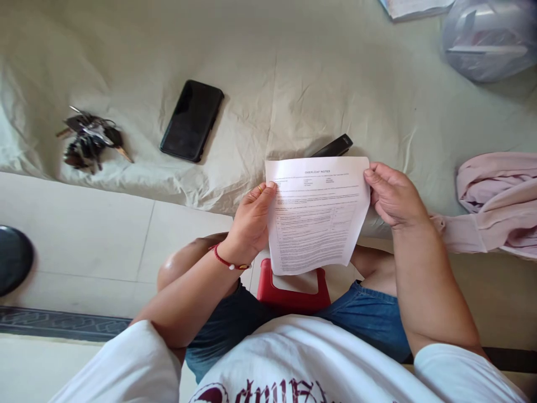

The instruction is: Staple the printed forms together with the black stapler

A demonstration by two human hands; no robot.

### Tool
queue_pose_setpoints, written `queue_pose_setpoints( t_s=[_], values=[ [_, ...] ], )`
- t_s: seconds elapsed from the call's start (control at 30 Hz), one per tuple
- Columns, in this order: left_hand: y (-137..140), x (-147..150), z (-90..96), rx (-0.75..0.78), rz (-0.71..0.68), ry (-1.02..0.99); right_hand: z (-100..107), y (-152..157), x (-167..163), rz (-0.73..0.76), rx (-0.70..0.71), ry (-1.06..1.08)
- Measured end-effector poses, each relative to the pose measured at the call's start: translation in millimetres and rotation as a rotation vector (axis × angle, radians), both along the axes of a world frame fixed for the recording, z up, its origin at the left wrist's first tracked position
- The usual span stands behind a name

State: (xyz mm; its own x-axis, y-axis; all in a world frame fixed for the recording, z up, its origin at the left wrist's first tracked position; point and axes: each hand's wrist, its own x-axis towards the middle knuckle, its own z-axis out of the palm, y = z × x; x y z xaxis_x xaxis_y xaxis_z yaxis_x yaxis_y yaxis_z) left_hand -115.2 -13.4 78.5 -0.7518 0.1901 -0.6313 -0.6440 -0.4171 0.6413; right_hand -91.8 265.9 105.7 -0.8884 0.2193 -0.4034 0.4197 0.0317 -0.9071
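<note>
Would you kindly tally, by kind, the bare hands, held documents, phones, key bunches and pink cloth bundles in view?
Left hand and right hand: 2 hands
Held document: 1
Phone: 1
Key bunch: 1
Pink cloth bundle: 1
Total: 6

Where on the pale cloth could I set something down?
The widest bare patch of cloth lies between the phone and the translucent plastic, beyond the black object; a narrower one separates keys and phone. It's crowded around the paper: left hand, right hand and black object.
</note>
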Motion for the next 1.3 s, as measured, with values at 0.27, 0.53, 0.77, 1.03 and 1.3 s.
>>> queue_pose_setpoints(
  t_s=[0.27,0.53,0.77,1.03,1.3],
  values=[
    [3.3,3.6,0.4,-0.022,0.034,-0.022,-10.9,-10.5,11.3,-0.028,-0.056,0.045],
    [11.0,9.7,4.7,-0.099,0.081,0.048,-15.2,-15.8,16.2,-0.022,-0.026,0.091],
    [7.6,9.2,5.7,-0.052,0.011,0.099,-12.0,-11.6,16.0,-0.087,-0.118,0.080],
    [6.9,13.0,9.4,-0.025,-0.161,0.185,-20.9,-8.5,13.6,-0.155,-0.028,0.168],
    [8.8,13.8,11.4,0.017,-0.173,0.149,-29.0,3.8,15.2,-0.064,0.182,0.235]
  ],
)
